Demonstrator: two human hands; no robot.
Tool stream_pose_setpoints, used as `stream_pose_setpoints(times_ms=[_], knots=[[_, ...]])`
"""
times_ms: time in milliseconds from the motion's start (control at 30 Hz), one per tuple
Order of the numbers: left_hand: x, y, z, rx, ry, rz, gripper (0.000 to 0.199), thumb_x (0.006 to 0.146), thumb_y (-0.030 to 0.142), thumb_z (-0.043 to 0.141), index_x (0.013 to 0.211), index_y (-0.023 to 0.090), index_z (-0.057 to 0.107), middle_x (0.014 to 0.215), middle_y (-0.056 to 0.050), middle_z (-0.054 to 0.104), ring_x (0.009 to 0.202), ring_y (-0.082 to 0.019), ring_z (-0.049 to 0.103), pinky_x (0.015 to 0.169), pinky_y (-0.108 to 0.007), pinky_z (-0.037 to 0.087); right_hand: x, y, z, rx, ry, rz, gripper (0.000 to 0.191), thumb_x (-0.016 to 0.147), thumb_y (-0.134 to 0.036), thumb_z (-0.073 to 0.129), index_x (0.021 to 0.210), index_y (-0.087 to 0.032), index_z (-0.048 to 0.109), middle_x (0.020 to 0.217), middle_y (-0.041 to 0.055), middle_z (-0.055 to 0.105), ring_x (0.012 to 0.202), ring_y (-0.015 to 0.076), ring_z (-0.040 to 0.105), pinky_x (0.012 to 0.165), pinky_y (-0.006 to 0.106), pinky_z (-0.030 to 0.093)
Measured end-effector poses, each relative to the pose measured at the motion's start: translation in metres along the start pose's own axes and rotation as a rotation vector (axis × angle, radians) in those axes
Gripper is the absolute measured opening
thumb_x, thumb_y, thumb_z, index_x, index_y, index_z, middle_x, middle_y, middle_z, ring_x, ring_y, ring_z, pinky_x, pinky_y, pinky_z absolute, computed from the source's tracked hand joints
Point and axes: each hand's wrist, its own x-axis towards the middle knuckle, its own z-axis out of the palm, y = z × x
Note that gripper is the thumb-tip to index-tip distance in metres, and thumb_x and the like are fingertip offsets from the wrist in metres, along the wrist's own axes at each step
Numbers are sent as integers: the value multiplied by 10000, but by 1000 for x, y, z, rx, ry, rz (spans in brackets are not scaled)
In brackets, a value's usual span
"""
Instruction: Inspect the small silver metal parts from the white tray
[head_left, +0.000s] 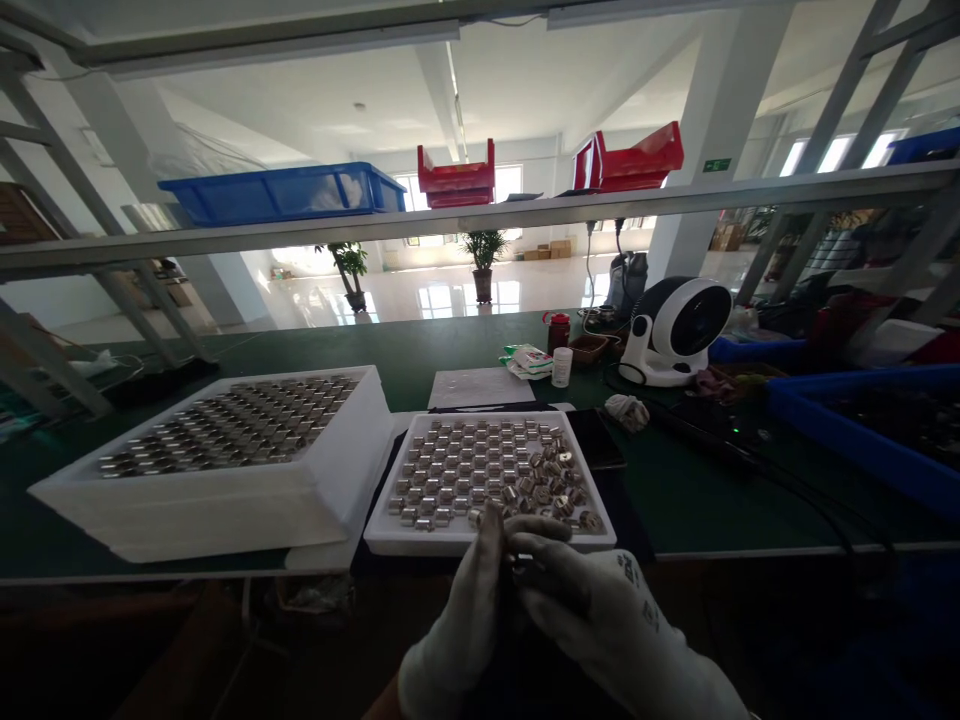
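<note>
Head view, the only one. Both hands wear pale knit gloves and meet at 6 o'clock, just below the near edge of the bench. The left hand (469,610) stands edge-on with its fingers raised toward the small white tray (390,535); the right hand (592,610) lies against it from 4 o'clock, fingers curled inward. A small dark piece (519,570) sits where the fingertips meet. It is pinched between the two hands, but which fingers press on it cannot be told: it is in shadow and mostly covered by glove. How far either hand is closed also cannot be read for certain.

The small white tray lies directly above the hands, toward 12 o'clock, touching or nearly touching the left fingertips. It holds rows of small metal parts (465,465); those at its 4 o'clock corner lie loose and jumbled, and the hands cover part of its near rim.

At 9 o'clock a larger white foam tray (187,510) holds further rows of metal parts, too small to make out singly.

At 2 o'clock stands a white desk fan (679,330), with a small white bottle (562,367) to its left. A blue bin (847,425) at 3 o'clock is cut off by the frame. The lower part of the frame is too dark to read.
</note>
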Motion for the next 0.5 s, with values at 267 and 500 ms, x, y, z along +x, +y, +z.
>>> stream_pose_setpoints(times_ms=[267, 500], knots=[[-2, -2, 7, 129, 103, 69, 706, 1084, 204, 420, 1690, 346, 86, 1331, -107, 699, 1163, -220, 695, 993, -366, 598, -16, 3, 21, 93, 179, 59, 339, 1074, -322, 445, 1317, -223, 658, 1053, 86, 813, 851, 159, 795, 750, 205, 603], [3, 9, 25, 9, 379, -241, 330, 1037, 388, 527, 1231, 191, 706, 896, -71, 783, 811, -227, 738, 874, -383, 602, -29, -11, 46, 138, 295, 201, 360, 1081, -454, 412, 1109, -278, 725, 875, 5, 798, 738, 122, 770, 685, 166, 552]])
